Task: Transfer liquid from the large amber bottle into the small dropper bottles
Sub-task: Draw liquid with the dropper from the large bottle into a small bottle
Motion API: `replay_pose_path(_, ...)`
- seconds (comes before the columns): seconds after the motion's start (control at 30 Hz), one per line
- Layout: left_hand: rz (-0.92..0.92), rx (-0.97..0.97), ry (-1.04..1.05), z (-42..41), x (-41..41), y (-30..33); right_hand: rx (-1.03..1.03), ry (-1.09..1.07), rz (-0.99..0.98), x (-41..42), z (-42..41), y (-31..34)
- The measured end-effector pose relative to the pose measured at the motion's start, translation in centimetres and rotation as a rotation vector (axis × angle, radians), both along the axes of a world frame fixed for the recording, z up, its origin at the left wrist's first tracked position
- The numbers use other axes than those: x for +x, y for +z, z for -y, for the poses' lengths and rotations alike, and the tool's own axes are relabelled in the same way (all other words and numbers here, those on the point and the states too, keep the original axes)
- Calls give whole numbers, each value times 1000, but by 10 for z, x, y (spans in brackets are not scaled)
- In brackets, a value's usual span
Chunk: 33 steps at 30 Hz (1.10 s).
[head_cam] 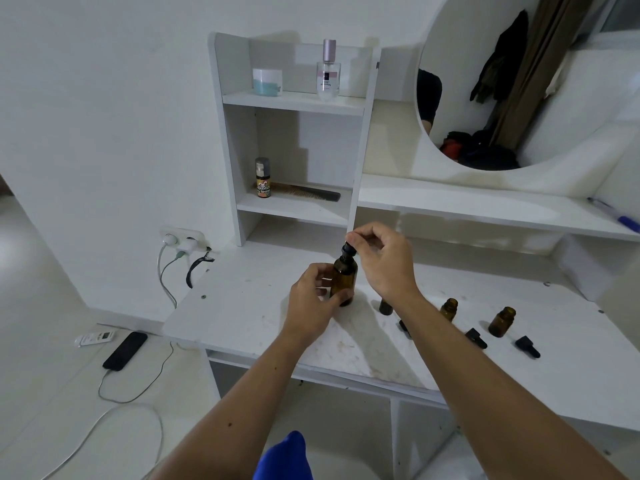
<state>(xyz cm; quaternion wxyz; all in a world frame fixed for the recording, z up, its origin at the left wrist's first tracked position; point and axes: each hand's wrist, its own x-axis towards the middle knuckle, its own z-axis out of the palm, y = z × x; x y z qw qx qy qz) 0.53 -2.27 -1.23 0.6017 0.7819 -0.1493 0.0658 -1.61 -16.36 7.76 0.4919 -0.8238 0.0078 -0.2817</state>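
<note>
The left hand [313, 299] gripped the large amber bottle [344, 279] standing on the white desk [242, 306], while the right hand [384, 261] pinched its black dropper cap [348, 249]. Small dropper bottles [501, 321] stood open to the right.

Amber bottle [344, 279] with black dropper cap [348, 250] on a white, stained desk [242, 306].

A bedroom at home: white dressing table [346, 341], round mirror [502, 81], perfume [328, 72], comb [308, 194].
</note>
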Motion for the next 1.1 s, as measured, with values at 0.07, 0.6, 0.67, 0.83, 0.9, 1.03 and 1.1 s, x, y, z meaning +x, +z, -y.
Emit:
replay_pose_path(0.07, 4, -1, 3, 0, 0, -1, 1, 19, 12, -3, -1, 3)
replay_pose_path(0.6, 54, 56, 66, 0, -6, -1, 127, 45, 234, -34, 27, 67)
replay_pose_path(0.67, 56, 39, 96, -2, -11, 0, 143, 25, 229, -39, 33, 65)
replay_pose_path(0.83, 61, -46, 190, -3, -29, 4, 141, -10, 210, -54, 48, 50)
replay_pose_path(0.9, 83, -42, 188, 1, -38, 5, 142, -16, 208, -60, 54, 43)
replay_pose_path(1.03, 119, -11, 45, 19, -54, 5, 156, -36, 182, -67, 69, 31)
replay_pose_path(1.1, 94, 19, -29, 29, -57, 5, 161, -56, 170, -70, 74, 26)
